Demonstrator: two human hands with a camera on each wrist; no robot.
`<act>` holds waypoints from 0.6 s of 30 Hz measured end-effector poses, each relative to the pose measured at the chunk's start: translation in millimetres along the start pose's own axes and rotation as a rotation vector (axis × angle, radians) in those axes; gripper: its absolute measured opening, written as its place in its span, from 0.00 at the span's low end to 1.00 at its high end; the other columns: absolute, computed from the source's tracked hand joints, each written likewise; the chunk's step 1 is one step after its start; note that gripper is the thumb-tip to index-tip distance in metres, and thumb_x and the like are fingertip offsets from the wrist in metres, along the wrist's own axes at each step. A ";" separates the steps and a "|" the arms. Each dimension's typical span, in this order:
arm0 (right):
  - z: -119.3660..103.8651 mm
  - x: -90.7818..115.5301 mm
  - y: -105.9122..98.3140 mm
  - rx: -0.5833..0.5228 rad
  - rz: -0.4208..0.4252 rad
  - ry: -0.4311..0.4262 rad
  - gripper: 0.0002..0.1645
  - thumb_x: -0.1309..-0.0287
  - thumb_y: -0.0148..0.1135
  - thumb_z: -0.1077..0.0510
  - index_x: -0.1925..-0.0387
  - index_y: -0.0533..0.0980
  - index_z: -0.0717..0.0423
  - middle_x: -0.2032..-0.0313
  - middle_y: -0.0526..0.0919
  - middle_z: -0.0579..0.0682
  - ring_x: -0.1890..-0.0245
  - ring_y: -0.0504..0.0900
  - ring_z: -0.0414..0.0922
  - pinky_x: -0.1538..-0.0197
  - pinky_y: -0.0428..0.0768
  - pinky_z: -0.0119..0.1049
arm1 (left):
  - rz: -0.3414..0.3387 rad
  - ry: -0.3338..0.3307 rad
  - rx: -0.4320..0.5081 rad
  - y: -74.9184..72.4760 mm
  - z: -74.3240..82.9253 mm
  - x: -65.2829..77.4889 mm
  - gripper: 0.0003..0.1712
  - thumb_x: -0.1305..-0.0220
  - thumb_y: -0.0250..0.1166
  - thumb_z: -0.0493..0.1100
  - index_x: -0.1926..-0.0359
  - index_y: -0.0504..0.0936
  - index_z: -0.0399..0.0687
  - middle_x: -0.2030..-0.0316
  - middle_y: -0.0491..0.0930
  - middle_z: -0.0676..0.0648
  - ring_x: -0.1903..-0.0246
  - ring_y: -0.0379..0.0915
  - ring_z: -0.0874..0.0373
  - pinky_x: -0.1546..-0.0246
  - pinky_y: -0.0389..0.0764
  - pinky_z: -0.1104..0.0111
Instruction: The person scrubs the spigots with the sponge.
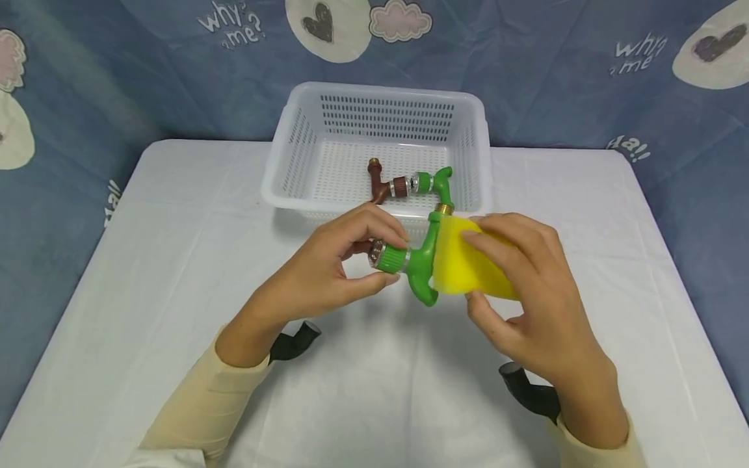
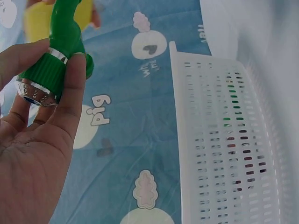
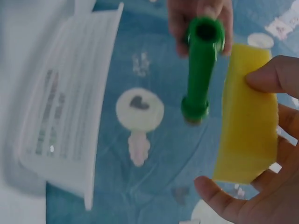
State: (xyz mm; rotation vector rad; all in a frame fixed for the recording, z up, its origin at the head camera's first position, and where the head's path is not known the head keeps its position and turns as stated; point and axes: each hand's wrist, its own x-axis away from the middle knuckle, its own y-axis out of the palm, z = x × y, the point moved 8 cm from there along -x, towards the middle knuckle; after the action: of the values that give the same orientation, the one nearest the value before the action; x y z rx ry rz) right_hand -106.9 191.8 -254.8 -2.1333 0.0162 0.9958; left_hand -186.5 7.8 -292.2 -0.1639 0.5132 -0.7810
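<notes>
A: Where is the tap (image 1: 422, 263) now?
B: It is in the left hand (image 1: 318, 270), raised above the worktop (image 1: 175, 260), in front of the basket (image 1: 386, 120). The thumb and fingers pinch its ribbed knob (image 1: 392, 258), so this hand is closed only as far as the knob permits.
A: And how is the tap turned?
B: The knob points to the left hand. The curved spout points toward the person, and the brass end points toward the basket. In the right wrist view one can look into the open spout.
A: What does the right hand (image 1: 538, 299) have?
B: It holds a yellow sponge (image 1: 468, 266). The hand is half open, with the sponge between the thumb and the fingers.
A: Does the sponge touch the tap?
B: In the head view it overlaps the tap's right side, but the right wrist view shows a narrow gap between them. So the sponge is just beside the tap.
A: What is inside the basket?
B: A brown tap (image 1: 380, 188) and, to its right, a second green tap (image 1: 441, 188). Their knobs are close together, end toward end.
</notes>
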 end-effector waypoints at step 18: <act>-4.4 3.8 6.8 0.046 -0.065 -0.051 0.34 0.49 0.58 0.66 0.37 0.71 0.67 0.40 0.71 0.67 0.40 0.69 0.67 0.28 0.64 0.34 | -0.019 -0.041 0.147 -1.6 -2.3 1.8 0.23 0.42 0.72 0.22 0.47 0.77 0.37 0.45 0.77 0.45 0.51 0.80 0.49 0.52 0.86 0.61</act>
State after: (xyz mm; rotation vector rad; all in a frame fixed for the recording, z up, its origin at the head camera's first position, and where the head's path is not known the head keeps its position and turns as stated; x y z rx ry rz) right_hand -103.5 185.3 -259.8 -2.0535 -0.0545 1.0022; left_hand -187.6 5.5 -294.3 -0.0484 0.4144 -0.8291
